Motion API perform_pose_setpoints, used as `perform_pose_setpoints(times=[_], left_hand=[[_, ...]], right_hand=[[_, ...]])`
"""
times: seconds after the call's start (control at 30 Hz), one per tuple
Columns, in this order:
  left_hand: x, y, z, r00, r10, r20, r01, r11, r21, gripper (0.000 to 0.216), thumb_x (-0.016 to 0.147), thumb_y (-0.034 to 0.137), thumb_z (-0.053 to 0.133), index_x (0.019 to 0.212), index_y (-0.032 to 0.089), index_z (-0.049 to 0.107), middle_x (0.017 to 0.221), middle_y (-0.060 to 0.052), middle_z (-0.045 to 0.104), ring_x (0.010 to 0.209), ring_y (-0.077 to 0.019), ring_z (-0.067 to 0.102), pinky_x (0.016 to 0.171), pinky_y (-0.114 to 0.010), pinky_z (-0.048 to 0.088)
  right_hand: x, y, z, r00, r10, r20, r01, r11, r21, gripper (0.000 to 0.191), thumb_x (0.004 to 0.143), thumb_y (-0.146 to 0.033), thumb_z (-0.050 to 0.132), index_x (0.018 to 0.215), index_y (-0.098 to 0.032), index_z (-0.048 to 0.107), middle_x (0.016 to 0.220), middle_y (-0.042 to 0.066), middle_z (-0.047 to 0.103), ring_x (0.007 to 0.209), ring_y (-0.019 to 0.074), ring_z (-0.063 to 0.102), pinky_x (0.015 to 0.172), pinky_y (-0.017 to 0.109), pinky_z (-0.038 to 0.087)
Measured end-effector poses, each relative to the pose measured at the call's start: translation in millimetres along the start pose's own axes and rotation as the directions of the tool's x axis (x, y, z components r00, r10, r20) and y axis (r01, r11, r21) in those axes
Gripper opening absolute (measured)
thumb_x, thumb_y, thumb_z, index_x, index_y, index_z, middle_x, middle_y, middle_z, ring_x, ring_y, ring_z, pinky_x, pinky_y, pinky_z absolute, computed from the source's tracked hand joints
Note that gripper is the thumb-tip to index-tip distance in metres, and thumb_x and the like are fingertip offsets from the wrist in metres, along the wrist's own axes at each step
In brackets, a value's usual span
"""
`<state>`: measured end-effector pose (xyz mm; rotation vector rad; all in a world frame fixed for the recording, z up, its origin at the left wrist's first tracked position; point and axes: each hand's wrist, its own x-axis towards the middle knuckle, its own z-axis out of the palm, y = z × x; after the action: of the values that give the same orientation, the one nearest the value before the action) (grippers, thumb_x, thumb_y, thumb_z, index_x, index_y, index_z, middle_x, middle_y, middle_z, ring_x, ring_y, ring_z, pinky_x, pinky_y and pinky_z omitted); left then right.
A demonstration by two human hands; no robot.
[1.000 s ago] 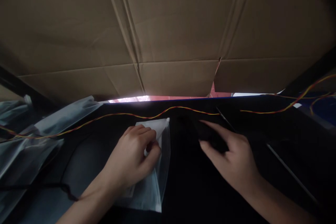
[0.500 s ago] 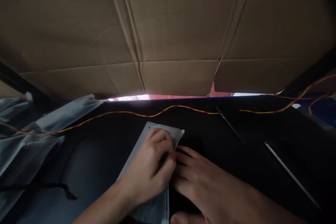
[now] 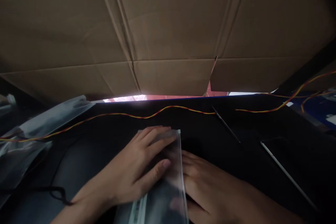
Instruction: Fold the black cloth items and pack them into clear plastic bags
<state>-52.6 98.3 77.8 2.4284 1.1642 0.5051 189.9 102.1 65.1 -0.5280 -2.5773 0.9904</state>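
My left hand (image 3: 136,168) lies on top of a clear plastic bag (image 3: 168,196) at the near middle of the dark table, fingers stretched out over it. A dark item shows through the bag. My right hand (image 3: 204,185) sits at the bag's right edge, its fingers reaching under or into the bag, partly hidden by the plastic. Both hands touch the bag.
A large cardboard box (image 3: 168,31) fills the upper half of the view. A twisted red-yellow wire (image 3: 147,115) runs across the table behind my hands. More plastic bags (image 3: 31,136) lie at the left. A thin metal rod (image 3: 225,124) and a dark flat panel (image 3: 286,157) lie at the right.
My left hand has flattened out from a pinch onto the bag. The bag has turned and slid toward me, and my right hand has come in from the right to its edge.
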Motion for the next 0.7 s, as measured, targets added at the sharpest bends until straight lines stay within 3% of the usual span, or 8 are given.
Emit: perform_pose_setpoints(times=[0.07, 0.13, 0.27, 0.37, 0.47, 0.6, 0.7], left_hand=[[-1.8, -16.8, -4.5, 0.993, 0.007, 0.117, -0.012, 0.999, 0.044, 0.077, 0.103, 0.055, 0.066, 0.171, 0.034, 0.035, 0.174, -0.012, 0.045, 0.163, -0.0399, 0.038, 0.131, -0.070, 0.028], [-1.4, -25.8, -2.2, 0.977, 0.021, 0.213, -0.027, 0.999, 0.027, 0.103, 0.092, 0.070, 0.075, 0.174, 0.033, 0.025, 0.178, -0.015, 0.035, 0.167, -0.0440, 0.025, 0.131, -0.078, 0.016], [5.3, -23.7, 8.4, 0.943, 0.051, 0.328, -0.034, 0.998, -0.056, 0.136, 0.067, 0.080, 0.089, 0.174, 0.027, 0.024, 0.179, -0.019, 0.026, 0.168, -0.0480, 0.014, 0.128, -0.082, 0.003], [9.1, -18.0, 11.3, 0.934, 0.064, 0.351, -0.035, 0.996, -0.088, 0.141, 0.062, 0.081, 0.092, 0.174, 0.026, 0.026, 0.179, -0.019, 0.027, 0.167, -0.0486, 0.014, 0.128, -0.082, -0.001], [9.4, -15.4, 12.3, 0.950, 0.063, 0.306, -0.034, 0.995, -0.097, 0.138, 0.066, 0.082, 0.089, 0.174, 0.026, 0.025, 0.179, -0.019, 0.027, 0.168, -0.0483, 0.015, 0.129, -0.082, 0.002], [7.6, -17.7, 15.3, 0.974, 0.082, 0.209, -0.060, 0.992, -0.111, 0.133, 0.071, 0.088, 0.081, 0.175, 0.030, 0.022, 0.180, -0.016, 0.027, 0.168, -0.0476, 0.017, 0.130, -0.081, 0.004], [5.8, -24.2, 16.5, 0.977, 0.081, 0.198, -0.059, 0.992, -0.112, 0.134, 0.070, 0.091, 0.079, 0.175, 0.035, 0.017, 0.181, -0.013, 0.026, 0.167, -0.0480, 0.018, 0.131, -0.079, 0.005]], right_hand=[[-3.8, 2.7, -6.6, 0.999, -0.029, 0.037, 0.030, 1.000, -0.008, 0.041, 0.107, -0.034, 0.065, 0.144, -0.017, 0.068, 0.156, 0.010, 0.066, 0.155, 0.0240, 0.051, 0.134, 0.039, 0.030], [-2.9, 5.8, -2.0, 0.996, -0.083, 0.045, 0.084, 0.996, -0.008, 0.043, 0.106, -0.033, 0.066, 0.145, -0.016, 0.068, 0.157, 0.011, 0.066, 0.150, 0.0242, 0.056, 0.132, 0.038, 0.034], [4.7, 16.1, 34.7, 0.992, -0.124, 0.036, 0.123, 0.992, 0.016, 0.038, 0.110, -0.040, 0.061, 0.138, -0.016, 0.070, 0.139, 0.011, 0.077, 0.132, 0.0226, 0.070, 0.115, 0.033, 0.053], [12.5, 24.6, 61.1, 0.995, -0.095, -0.033, 0.095, 0.995, 0.000, 0.039, 0.111, -0.043, 0.060, 0.135, -0.014, 0.070, 0.133, 0.011, 0.079, 0.126, 0.0228, 0.073, 0.114, 0.032, 0.053], [22.6, 25.4, 66.1, 0.996, 0.006, -0.087, -0.001, 0.998, 0.055, 0.049, 0.103, -0.046, 0.072, 0.143, -0.019, 0.066, 0.141, 0.011, 0.075, 0.133, 0.0289, 0.070, 0.119, 0.040, 0.052], [24.6, 13.5, 42.8, 0.994, 0.048, -0.099, -0.033, 0.989, 0.144, 0.076, 0.089, -0.040, 0.088, 0.156, -0.026, 0.057, 0.154, 0.011, 0.067, 0.141, 0.0354, 0.064, 0.121, 0.050, 0.050], [9.0, 4.3, 14.3, 0.999, 0.011, -0.052, -0.002, 0.984, 0.176, 0.080, 0.087, -0.038, 0.089, 0.159, -0.024, 0.056, 0.162, 0.011, 0.061, 0.147, 0.0319, 0.059, 0.124, 0.043, 0.047]])
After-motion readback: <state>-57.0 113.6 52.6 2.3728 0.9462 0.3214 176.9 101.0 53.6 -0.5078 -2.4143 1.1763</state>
